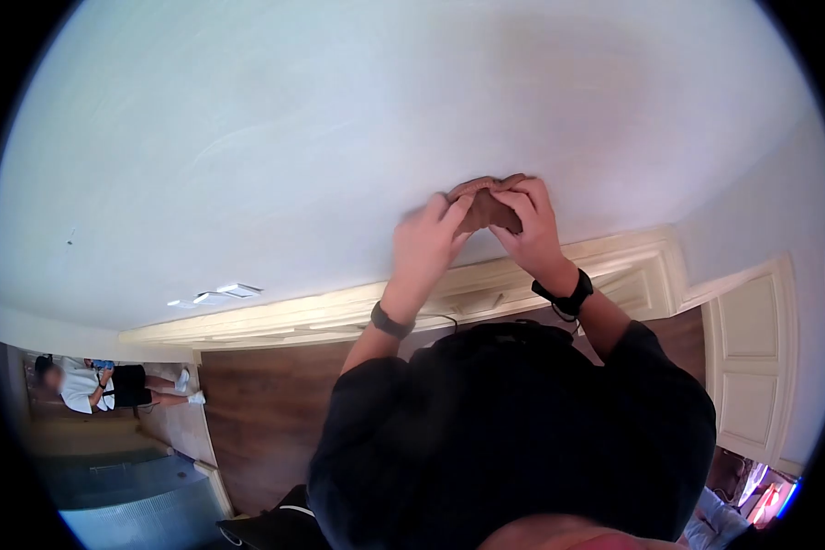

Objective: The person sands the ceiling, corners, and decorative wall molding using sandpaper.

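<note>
Both hands hold a folded brown cloth [488,213] up in front of the pale wall [275,137]. My left hand [423,240] pinches its left side, thumb on the near face. On the right side, my right hand [533,225] has its fingers curled over the cloth's upper edge. The cloth's middle sags between the two hands. Whether it touches the wall I cannot tell. A dark band is on each wrist.
Cream panelling [339,330] runs along the wall's base, above a brown wood floor [266,412]. White switch plates [220,295] are on the wall at left. A panelled door [750,357] stands at right. Another person [110,385] stands far left.
</note>
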`<action>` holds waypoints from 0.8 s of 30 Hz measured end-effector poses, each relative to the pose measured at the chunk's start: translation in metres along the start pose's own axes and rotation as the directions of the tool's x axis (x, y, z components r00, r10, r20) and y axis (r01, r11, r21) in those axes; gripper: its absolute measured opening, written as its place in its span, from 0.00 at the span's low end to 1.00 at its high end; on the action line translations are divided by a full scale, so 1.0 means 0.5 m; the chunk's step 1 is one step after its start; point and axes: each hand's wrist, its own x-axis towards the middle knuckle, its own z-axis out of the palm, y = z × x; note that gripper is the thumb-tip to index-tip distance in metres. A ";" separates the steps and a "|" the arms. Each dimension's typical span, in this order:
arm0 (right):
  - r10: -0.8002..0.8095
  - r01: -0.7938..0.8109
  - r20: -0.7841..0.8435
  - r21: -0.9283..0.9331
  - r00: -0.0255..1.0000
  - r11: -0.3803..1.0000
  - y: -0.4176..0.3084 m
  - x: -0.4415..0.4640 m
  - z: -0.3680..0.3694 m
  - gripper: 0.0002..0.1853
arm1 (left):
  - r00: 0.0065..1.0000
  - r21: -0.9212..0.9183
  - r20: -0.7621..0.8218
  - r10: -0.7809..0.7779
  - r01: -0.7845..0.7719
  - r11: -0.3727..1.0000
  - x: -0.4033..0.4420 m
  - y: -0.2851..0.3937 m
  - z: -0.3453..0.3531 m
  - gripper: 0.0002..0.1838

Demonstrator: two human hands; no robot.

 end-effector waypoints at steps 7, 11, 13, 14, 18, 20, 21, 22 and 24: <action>-0.055 0.056 0.022 -0.017 0.998 0.998 -0.076 0.026 0.119 0.27 | 0.987 -0.027 0.015 -0.159 0.160 0.987 -0.064 -0.071 -0.114 0.31; -0.055 0.055 0.017 0.006 0.998 0.998 -0.128 0.068 0.155 0.28 | 0.984 -0.047 -0.088 -0.156 0.152 0.987 -0.074 -0.108 -0.162 0.32; -0.077 0.077 -0.024 -0.011 0.997 0.997 -0.149 0.093 0.167 0.28 | 0.975 -0.061 -0.154 -0.159 0.152 0.987 -0.067 -0.119 -0.182 0.33; -0.090 0.089 -0.042 -0.021 0.995 0.996 -0.160 0.109 0.171 0.29 | 0.967 -0.072 -0.196 -0.161 0.149 0.986 -0.060 -0.124 -0.194 0.33; -0.106 0.107 -0.122 0.003 0.987 0.994 -0.214 0.170 0.186 0.31 | 0.931 -0.108 -0.341 -0.131 0.099 0.989 -0.038 -0.155 -0.229 0.34; -0.112 0.112 -0.149 -0.008 0.982 0.994 -0.222 0.176 0.200 0.29 | 0.925 -0.157 -0.346 -0.156 0.106 0.982 -0.040 -0.164 -0.230 0.33; -0.111 0.111 -0.160 -0.012 0.981 0.994 -0.217 0.167 0.211 0.29 | 0.922 -0.184 -0.346 -0.171 0.112 0.977 -0.044 -0.169 -0.230 0.32; -0.110 0.108 -0.169 -0.017 0.979 0.994 -0.214 0.162 0.223 0.28 | 0.923 -0.202 -0.340 -0.182 0.117 0.972 -0.048 -0.177 -0.229 0.31; -0.104 0.102 -0.154 -0.021 0.983 0.995 -0.218 0.146 0.239 0.26 | 0.926 -0.249 -0.311 -0.213 0.137 0.959 -0.070 -0.184 -0.225 0.30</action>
